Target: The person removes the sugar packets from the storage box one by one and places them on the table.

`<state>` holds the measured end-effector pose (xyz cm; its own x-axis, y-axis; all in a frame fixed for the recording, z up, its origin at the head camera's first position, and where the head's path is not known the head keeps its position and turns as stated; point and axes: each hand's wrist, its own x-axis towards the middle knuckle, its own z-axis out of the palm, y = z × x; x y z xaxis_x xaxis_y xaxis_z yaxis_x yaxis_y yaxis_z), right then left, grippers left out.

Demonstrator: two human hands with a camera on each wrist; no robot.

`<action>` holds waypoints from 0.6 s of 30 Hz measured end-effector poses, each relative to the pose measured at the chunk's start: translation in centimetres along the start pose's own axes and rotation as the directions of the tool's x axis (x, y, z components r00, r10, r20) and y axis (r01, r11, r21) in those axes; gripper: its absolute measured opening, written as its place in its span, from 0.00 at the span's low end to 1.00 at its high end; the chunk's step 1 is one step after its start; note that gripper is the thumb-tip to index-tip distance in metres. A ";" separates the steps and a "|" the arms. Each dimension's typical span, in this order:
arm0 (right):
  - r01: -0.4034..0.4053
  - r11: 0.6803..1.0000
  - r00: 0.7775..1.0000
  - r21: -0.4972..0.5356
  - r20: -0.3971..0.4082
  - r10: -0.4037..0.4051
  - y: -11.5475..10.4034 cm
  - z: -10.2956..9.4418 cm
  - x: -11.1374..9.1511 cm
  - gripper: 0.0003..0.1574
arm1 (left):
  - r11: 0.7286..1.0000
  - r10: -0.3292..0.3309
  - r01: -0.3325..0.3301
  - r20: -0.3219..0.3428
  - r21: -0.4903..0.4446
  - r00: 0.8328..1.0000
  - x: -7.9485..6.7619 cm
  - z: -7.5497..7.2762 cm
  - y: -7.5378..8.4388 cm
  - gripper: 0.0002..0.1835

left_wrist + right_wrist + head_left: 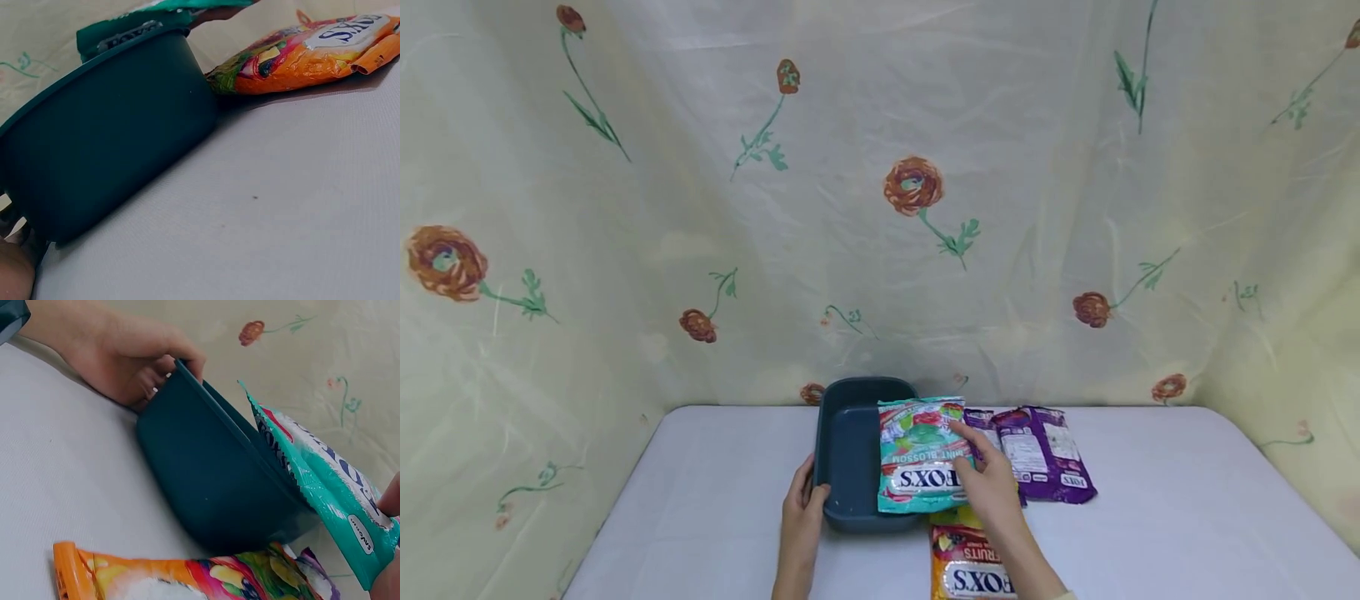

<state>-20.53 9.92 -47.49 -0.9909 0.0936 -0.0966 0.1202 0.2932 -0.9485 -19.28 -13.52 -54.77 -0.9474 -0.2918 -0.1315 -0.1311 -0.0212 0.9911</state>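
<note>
My left hand (802, 510) grips the near left corner of a dark teal plastic basin (848, 467). In the right wrist view its thumb hooks over the basin's rim (215, 407). My right hand (990, 482) holds a green Fox's Mint Blossom candy bag (919, 446) by its right side, thumb on top. The bag hangs over the right part of the basin, tilted across the rim in the right wrist view. Inside, the basin's visible floor is bare; the bag hides the rest.
An orange Fox's Fruits candy bag (970, 557) lies just right of the basin's near corner, partly under my right forearm. Purple Fox's bags (1047, 454) lie farther right, one partly hidden by the right hand. A flowered curtain (1000, 333) hangs behind the white table (1165, 500).
</note>
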 end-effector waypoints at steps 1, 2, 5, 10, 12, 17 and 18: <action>-0.006 1.000 1.000 0.002 -0.001 0.006 0.1 -0.2 0.0 0.29 | 1.000 0.001 -0.001 0.000 -0.002 1.000 0.0 0.0 0.1 0.30; -0.011 1.000 1.000 0.004 -0.002 0.011 0.1 -0.4 -0.1 0.29 | 1.000 0.005 -0.005 0.000 0.001 1.000 0.0 -0.1 0.1 0.30; -0.022 1.000 1.000 0.006 -0.015 0.023 0.4 -1.0 -0.2 0.30 | 1.000 0.009 -0.009 0.000 0.001 1.000 -0.2 -0.1 0.2 0.30; -0.028 0.999 0.998 0.019 -0.059 0.029 0.9 -2.0 -0.5 0.31 | 0.999 0.040 -0.040 0.020 -0.013 0.999 -0.4 -0.3 0.2 0.30; -0.035 0.999 0.997 0.025 -0.073 0.036 1.2 -2.4 -0.6 0.31 | 0.999 0.038 -0.038 0.025 -0.019 0.999 -0.5 -0.3 0.2 0.31; -0.066 0.998 0.992 0.017 -0.104 0.068 1.9 -3.4 -0.9 0.31 | 1.000 0.025 -0.024 0.019 -0.015 1.000 -0.3 -0.2 0.1 0.30; -0.074 0.997 0.991 0.016 -0.110 0.075 2.1 -3.6 -0.9 0.31 | 1.000 0.026 -0.026 0.019 -0.015 0.999 -0.2 -0.1 0.1 0.30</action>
<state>-19.14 13.89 -48.27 -0.9663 0.2199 -0.1337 0.1921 0.2706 -0.9433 -19.05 -13.58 -54.63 -0.9558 -0.2743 -0.1060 -0.1024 -0.0277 0.9944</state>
